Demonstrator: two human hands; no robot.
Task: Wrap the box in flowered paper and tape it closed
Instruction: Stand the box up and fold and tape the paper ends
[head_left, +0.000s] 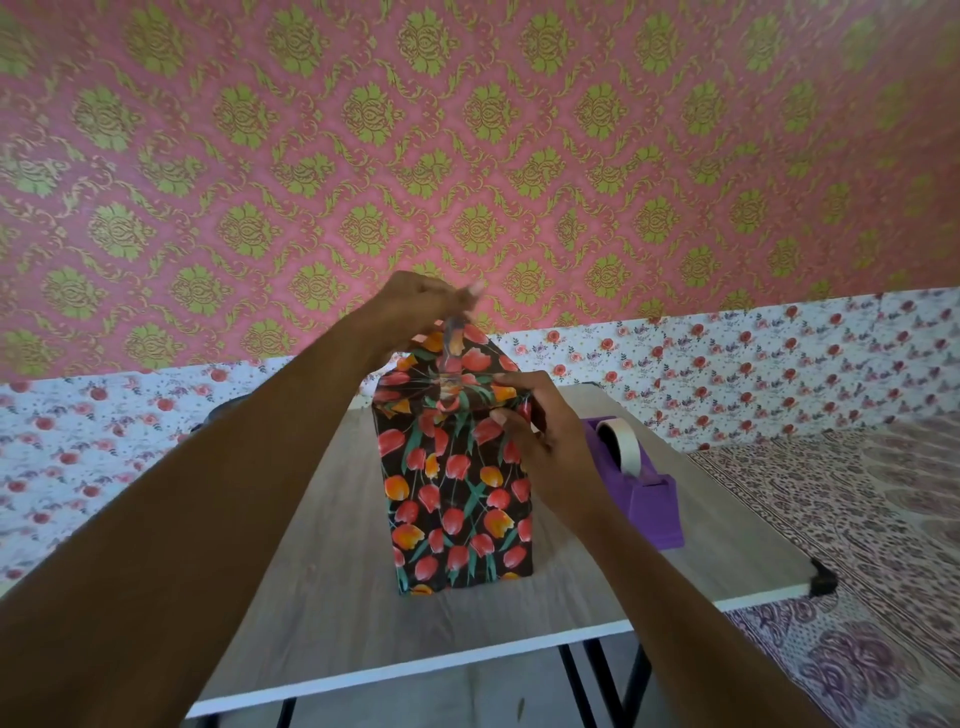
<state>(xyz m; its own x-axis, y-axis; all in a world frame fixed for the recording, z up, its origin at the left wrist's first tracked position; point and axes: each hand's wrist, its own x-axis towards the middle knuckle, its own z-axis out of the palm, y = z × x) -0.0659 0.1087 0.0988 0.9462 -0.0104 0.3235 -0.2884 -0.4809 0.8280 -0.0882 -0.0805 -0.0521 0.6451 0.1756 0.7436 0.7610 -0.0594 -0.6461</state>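
A tall box stands upright in the middle of the table, covered in black paper printed with red and orange tulips. Its top end is folded in, and a pointed paper flap sticks up at the far side. My left hand is above the box, pinching the tip of that flap; a strip of clear tape seems to hang from the fingers, blurred. My right hand presses the folded paper at the box's upper right corner.
A purple tape dispenser with a pale tape roll sits on the wooden table just right of the box. The table's front edge is close to me. A patterned cloth lies to the right, and papered walls stand behind.
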